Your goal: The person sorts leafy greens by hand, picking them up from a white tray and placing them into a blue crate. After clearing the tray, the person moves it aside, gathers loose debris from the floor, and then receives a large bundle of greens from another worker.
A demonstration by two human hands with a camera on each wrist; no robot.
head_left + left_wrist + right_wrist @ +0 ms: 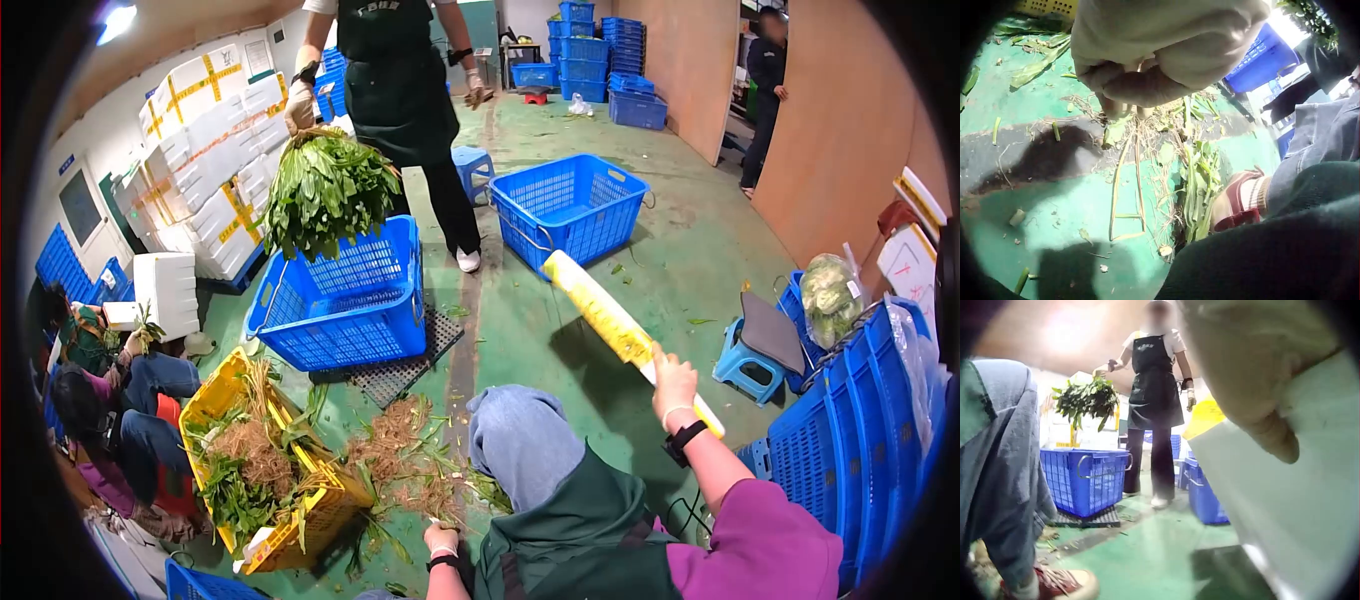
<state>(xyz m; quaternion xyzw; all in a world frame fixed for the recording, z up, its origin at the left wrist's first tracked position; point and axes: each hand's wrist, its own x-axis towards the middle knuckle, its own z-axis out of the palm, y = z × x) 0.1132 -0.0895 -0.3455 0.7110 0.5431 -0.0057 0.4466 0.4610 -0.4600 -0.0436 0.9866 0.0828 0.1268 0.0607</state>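
My right hand [675,385] grips a long white foam board [605,310] with yellow tape along it, raised over the floor. In the right wrist view the board's white face [1310,462] fills the right side, the thumb laid over it. My left hand [441,540] is low, its fingers curled together just above scattered roots and leaves [1194,194]. Two thin bent stalks [1125,187] run down from right under the fingertips in the left wrist view; I cannot tell whether they are held. Brown roots [400,435] lie in a heap beyond that hand.
A yellow crate [335,500] of leaves and roots stands at left. Before me, a person in an apron [395,90] holds leafy greens [330,190] over a blue crate [340,345]. Another blue crate [570,210] stands farther back. Blue crates [850,440] and a stool [750,365] are at right.
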